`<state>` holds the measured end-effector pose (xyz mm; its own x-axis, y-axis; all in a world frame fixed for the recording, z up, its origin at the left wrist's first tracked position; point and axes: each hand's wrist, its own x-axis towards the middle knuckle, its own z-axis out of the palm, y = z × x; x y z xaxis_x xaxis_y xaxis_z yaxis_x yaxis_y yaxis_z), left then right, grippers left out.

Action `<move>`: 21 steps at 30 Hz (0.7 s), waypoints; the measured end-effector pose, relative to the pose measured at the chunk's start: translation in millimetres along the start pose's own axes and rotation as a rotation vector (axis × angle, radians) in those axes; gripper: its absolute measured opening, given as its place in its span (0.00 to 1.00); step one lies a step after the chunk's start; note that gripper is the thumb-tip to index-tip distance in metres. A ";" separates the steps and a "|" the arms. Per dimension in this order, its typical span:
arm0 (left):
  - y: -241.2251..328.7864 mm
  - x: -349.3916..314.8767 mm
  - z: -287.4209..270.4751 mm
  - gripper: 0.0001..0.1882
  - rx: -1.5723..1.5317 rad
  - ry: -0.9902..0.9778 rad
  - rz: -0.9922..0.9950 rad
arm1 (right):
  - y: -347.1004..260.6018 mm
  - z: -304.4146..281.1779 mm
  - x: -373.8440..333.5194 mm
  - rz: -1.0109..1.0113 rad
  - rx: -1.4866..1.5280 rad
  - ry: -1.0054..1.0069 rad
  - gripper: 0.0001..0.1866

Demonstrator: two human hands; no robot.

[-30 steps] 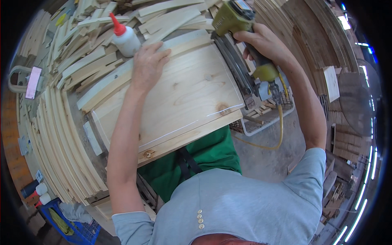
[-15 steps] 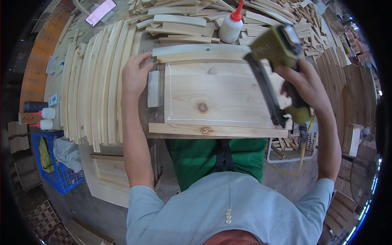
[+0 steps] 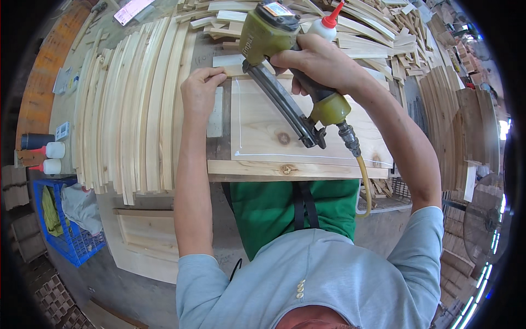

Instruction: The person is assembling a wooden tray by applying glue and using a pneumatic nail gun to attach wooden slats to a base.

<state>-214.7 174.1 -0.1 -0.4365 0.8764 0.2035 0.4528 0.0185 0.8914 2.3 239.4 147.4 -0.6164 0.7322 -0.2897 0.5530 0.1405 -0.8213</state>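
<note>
On the bench, wood panel (image 3: 307, 129) lies flat; right hand (image 3: 318, 63) wrapped around green nail gun (image 3: 285, 66), nose at top strip (image 3: 233, 68); left hand (image 3: 200, 90) pinching that strip; risk: nail hits fingers so close by, or strip slips on the glue.

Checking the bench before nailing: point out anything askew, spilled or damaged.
Nothing stands out. The glue bottle stands upright, the glue line on the wooden panel runs neat, and the right hand holds the nail gun firmly.
</note>
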 end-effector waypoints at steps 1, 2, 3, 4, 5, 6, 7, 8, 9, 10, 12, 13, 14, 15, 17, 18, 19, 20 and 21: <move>-0.8 0.1 0.0 0.08 -0.005 0.000 -0.002 | -1.5 2.3 0.1 -0.001 -0.024 0.005 0.19; -1.6 0.0 -0.1 0.08 0.003 0.006 0.007 | -3.0 3.2 1.4 0.003 -0.028 0.005 0.19; -1.6 -1.0 -0.6 0.08 0.011 0.011 0.016 | -4.4 4.4 1.5 -0.001 -0.034 0.001 0.19; -1.3 -1.1 -0.9 0.08 0.007 0.008 0.012 | -5.3 5.6 1.6 -0.004 -0.039 -0.003 0.19; -0.6 -1.0 -1.5 0.08 -0.028 0.003 -0.009 | -5.3 6.4 2.3 0.002 -0.041 -0.003 0.19; 0.6 -0.3 -1.5 0.08 -0.063 -0.002 -0.029 | -5.2 6.2 3.7 -0.005 -0.049 -0.007 0.19; 1.4 -0.2 -1.6 0.08 -0.067 -0.004 -0.031 | -5.2 6.1 4.7 -0.011 -0.057 -0.011 0.19; 2.2 -0.7 -1.7 0.09 -0.035 -0.003 -0.028 | -5.6 6.1 4.9 -0.007 -0.058 -0.011 0.19; 1.9 -1.6 -1.8 0.09 -0.002 -0.001 -0.026 | -5.9 6.4 5.1 -0.007 -0.074 -0.010 0.19; 0.7 -1.3 -1.3 0.09 -0.003 -0.004 -0.029 | -5.8 6.8 5.3 -0.007 -0.090 -0.010 0.19; -2.2 0.6 -0.9 0.09 -0.026 -0.007 -0.025 | -4.3 7.8 6.6 -0.008 -0.105 -0.004 0.19; -3.0 0.3 -1.1 0.09 -0.025 -0.010 -0.026 | -3.4 8.3 7.0 -0.011 -0.122 0.004 0.19; -3.3 0.0 -1.4 0.09 -0.014 -0.009 -0.019 | -3.6 8.4 6.4 -0.009 -0.118 0.005 0.19; -2.9 -0.1 -1.5 0.09 -0.002 -0.006 -0.012 | -4.7 7.8 5.2 -0.019 -0.123 -0.005 0.19; -1.4 0.3 -1.9 0.09 0.002 -0.007 -0.018 | -3.6 8.1 5.1 -0.028 -0.123 -0.014 0.18; -0.8 0.7 -1.4 0.09 0.002 -0.005 -0.023 | -2.4 8.2 6.0 -0.027 -0.125 0.000 0.18; -0.9 0.8 -1.2 0.09 0.003 -0.010 -0.021 | -1.6 8.6 6.4 -0.027 -0.127 0.014 0.17; -1.5 0.8 -1.3 0.09 -0.010 -0.012 -0.023 | -1.4 9.5 5.7 -0.025 -0.123 0.018 0.17; -2.5 0.8 -1.1 0.10 -0.024 -0.013 -0.026 | -1.3 11.0 5.0 -0.057 -0.108 0.035 0.17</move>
<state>-217.0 174.2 -1.7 -0.4378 0.8819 0.1751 0.4226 0.0300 0.9058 -7.6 235.6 141.6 -0.6299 0.7433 -0.2251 0.5758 0.2525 -0.7776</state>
